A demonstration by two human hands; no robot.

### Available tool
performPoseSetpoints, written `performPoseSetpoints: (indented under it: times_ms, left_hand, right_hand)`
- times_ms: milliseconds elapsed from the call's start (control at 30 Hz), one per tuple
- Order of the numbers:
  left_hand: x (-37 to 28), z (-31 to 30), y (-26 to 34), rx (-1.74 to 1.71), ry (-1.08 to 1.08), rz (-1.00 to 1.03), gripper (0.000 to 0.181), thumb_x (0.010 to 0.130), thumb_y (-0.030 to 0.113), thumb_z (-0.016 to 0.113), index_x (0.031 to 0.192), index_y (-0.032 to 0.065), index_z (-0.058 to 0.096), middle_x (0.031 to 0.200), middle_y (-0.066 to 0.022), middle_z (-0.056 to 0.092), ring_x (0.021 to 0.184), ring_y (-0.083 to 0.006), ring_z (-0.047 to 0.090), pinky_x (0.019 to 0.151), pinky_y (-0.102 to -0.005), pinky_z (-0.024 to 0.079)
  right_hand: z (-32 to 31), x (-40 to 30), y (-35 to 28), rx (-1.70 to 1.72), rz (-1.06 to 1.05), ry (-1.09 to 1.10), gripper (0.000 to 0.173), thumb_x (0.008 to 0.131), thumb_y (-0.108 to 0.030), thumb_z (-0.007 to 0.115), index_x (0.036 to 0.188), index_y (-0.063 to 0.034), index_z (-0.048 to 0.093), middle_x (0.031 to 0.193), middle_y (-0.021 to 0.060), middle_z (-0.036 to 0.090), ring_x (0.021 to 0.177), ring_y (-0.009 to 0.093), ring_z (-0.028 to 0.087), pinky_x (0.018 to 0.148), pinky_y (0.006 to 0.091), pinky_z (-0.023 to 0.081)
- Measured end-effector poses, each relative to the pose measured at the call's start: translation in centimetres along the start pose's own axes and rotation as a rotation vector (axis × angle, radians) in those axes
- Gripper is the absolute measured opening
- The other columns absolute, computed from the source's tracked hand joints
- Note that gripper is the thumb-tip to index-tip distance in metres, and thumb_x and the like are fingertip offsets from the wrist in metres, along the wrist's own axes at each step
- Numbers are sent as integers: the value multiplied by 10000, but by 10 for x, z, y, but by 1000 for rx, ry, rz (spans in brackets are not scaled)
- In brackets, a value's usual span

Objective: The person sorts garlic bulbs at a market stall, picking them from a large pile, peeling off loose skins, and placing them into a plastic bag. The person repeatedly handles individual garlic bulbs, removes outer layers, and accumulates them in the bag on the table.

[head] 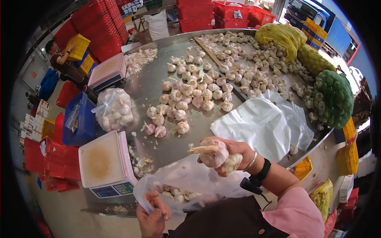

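Two garlic bulbs [213, 154], one with a long dry stem, are gripped in my right hand [238, 150], above a translucent plastic bag [184, 169]. My left hand [153, 212] pinches the rim of that bag at its left side. Several garlic bulbs [178, 196] lie inside the bag, partly veiled by the film. Beyond my hands, a loose group of garlic bulbs [187, 92] is spread on the metal table [148, 80]. To the right of it lies a stack of flat white plastic bags [253, 122].
A digital scale [102, 160] stands left of my hands, a second scale [108, 70] farther off. Between them sits a tied bag of garlic [114, 108]. A wooden strip [208, 52] borders the garlic heap [262, 65]. A green mesh sack [333, 98] rests at right. A person [61, 58] holds a yellow crate [78, 47].
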State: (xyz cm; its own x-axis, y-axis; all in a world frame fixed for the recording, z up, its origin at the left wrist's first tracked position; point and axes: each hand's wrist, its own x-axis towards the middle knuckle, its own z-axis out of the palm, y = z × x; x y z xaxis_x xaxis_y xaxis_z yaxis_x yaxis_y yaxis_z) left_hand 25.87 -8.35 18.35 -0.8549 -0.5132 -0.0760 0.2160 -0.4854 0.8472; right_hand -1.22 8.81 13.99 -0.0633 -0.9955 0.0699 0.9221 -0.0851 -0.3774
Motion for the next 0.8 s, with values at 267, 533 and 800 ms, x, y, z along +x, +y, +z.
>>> performPoseSetpoints:
  times_ms: [267, 533, 800]
  left_hand:
    - [8, -5, 9, -65, -100, -65, 541, 871, 173, 652, 1303, -26, 395, 729, -58, 519, 536, -130, 504, 494, -269, 423]
    - [-2, -11, 13, 411, -113, -278, 486, 883, 56, 614, 1323, 6, 414, 972, -63, 600, 689, -86, 583, 556, -203, 451]
    - [1, 5, -1, 236, -304, -366, 541, 912, 58, 582, 1378, -20, 320, 1067, -85, 605, 816, -104, 613, 604, -195, 480]
  right_hand:
    - [40, -17, 84, 220, 221, 135, 599, 937, -394, 503, 1404, -55, 338, 1161, 213, 583, 795, 263, 656, 630, 401, 531]
    - [25, 0, 125, 351, 248, 79, 606, 911, -378, 531, 1379, -31, 364, 1115, 192, 595, 801, 253, 650, 651, 381, 530]
    - [41, 25, 113, -53, 123, 35, 683, 927, -402, 544, 1452, -56, 277, 1194, 135, 552, 926, 223, 614, 710, 321, 529]
